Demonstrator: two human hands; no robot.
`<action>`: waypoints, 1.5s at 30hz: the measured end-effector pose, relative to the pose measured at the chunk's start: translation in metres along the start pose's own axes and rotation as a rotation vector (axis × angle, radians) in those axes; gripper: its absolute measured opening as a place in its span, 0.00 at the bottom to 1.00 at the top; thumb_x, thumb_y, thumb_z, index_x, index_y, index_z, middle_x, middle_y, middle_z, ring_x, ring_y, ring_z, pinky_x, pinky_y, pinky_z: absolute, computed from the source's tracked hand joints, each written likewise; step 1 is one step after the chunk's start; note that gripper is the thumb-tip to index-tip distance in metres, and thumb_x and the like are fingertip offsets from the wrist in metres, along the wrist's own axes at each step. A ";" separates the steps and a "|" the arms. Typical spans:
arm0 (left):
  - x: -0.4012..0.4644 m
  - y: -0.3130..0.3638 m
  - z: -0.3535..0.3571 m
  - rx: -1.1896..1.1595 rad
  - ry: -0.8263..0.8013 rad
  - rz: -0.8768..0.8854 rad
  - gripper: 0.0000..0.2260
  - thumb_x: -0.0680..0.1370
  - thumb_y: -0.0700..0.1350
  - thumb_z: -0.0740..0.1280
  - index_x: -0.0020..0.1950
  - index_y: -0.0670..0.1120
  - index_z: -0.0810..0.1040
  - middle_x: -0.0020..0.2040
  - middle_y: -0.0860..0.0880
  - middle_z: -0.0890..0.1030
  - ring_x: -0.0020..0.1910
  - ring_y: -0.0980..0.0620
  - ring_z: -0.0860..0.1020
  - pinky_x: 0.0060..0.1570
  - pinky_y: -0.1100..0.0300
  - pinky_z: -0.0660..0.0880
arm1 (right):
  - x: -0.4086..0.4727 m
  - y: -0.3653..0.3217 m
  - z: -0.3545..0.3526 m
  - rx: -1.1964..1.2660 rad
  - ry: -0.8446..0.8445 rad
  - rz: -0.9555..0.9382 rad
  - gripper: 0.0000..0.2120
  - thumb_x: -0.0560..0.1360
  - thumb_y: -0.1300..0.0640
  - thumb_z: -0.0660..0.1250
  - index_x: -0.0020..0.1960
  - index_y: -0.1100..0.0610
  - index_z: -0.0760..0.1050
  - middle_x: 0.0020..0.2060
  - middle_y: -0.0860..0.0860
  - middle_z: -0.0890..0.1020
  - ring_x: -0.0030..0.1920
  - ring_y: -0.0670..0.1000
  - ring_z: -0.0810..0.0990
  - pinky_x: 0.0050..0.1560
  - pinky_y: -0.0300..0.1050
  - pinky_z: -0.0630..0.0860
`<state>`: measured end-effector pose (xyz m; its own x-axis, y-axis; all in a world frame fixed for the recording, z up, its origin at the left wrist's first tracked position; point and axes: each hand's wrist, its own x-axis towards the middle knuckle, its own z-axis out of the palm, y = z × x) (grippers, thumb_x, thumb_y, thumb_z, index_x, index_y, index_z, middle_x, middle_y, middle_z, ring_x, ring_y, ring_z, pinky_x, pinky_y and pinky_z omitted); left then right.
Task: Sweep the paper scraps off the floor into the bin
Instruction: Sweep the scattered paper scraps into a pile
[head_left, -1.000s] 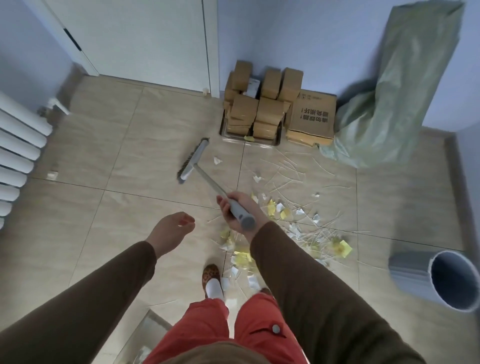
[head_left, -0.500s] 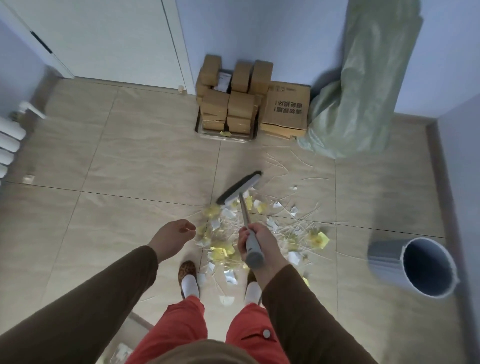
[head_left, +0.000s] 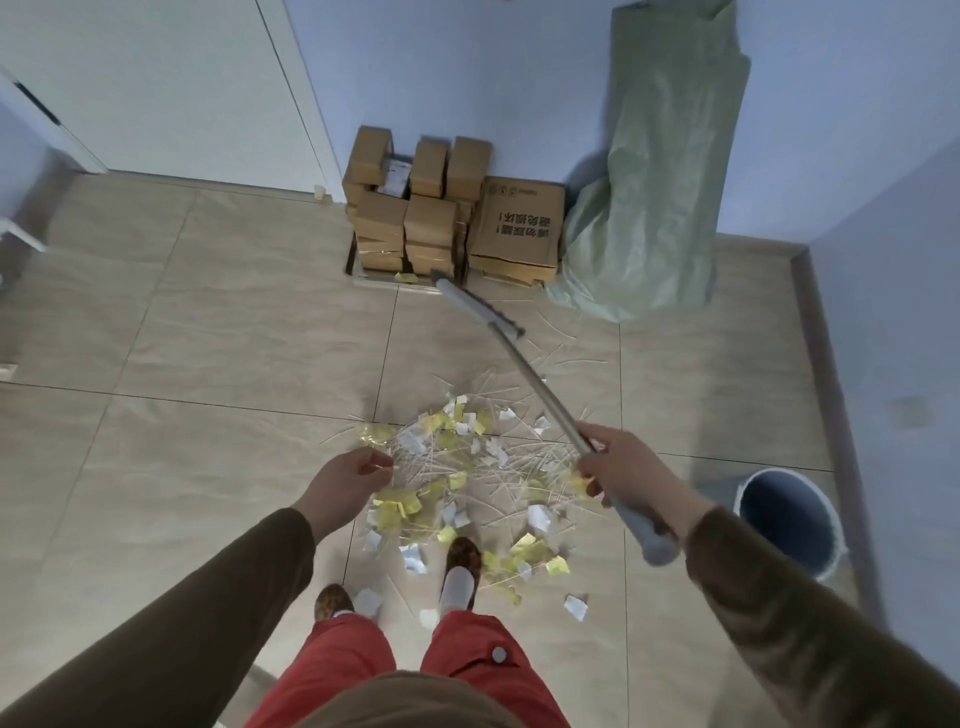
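A pile of yellow and white paper scraps (head_left: 467, 467) mixed with thin sticks lies on the tiled floor just ahead of my feet. My right hand (head_left: 631, 465) grips the grey handle of a broom (head_left: 540, 389). Its brush head (head_left: 478, 306) rests far out on the floor, close to the cardboard boxes. My left hand (head_left: 345, 480) hovers over the left edge of the pile, fingers curled, holding nothing I can see. A grey-blue bin (head_left: 789, 519) lies tipped on its side at the right, its mouth facing me.
Stacked cardboard boxes (head_left: 452, 208) and a big green sack (head_left: 654, 182) stand against the far wall. A white door (head_left: 156, 88) fills the back left. A wall runs along the right, behind the bin. My two feet (head_left: 457, 571) stand at the pile's near edge.
The broom head has swung from the left across the pile, gathering the scraps, and now reaches far out right by the boxes. My right hand moved right; the view shifted left.
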<state>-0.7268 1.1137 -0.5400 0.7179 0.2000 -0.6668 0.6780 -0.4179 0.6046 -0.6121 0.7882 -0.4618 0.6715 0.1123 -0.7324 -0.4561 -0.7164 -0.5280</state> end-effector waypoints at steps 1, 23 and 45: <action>0.000 -0.001 0.002 -0.002 0.000 -0.005 0.07 0.79 0.44 0.67 0.56 0.46 0.81 0.48 0.49 0.83 0.50 0.48 0.82 0.44 0.60 0.74 | 0.016 -0.001 -0.007 -0.153 0.019 -0.031 0.25 0.78 0.62 0.64 0.74 0.50 0.70 0.43 0.52 0.83 0.32 0.50 0.81 0.31 0.42 0.79; -0.026 -0.051 0.015 0.066 -0.107 0.075 0.08 0.79 0.46 0.67 0.56 0.48 0.81 0.49 0.52 0.82 0.47 0.53 0.79 0.45 0.60 0.72 | -0.007 0.060 0.047 -0.248 -0.074 0.155 0.25 0.77 0.67 0.61 0.72 0.52 0.72 0.37 0.55 0.79 0.29 0.50 0.74 0.26 0.40 0.72; -0.075 -0.001 0.128 0.111 -0.060 0.053 0.06 0.79 0.45 0.67 0.54 0.49 0.81 0.46 0.53 0.81 0.47 0.51 0.80 0.44 0.60 0.72 | 0.031 0.174 -0.060 -0.278 0.203 0.040 0.18 0.77 0.61 0.61 0.66 0.59 0.74 0.47 0.60 0.84 0.45 0.61 0.84 0.49 0.55 0.82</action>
<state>-0.8011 0.9859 -0.5464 0.7395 0.1232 -0.6617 0.6152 -0.5226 0.5902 -0.6362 0.6255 -0.5505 0.7716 -0.0387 -0.6349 -0.3261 -0.8810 -0.3426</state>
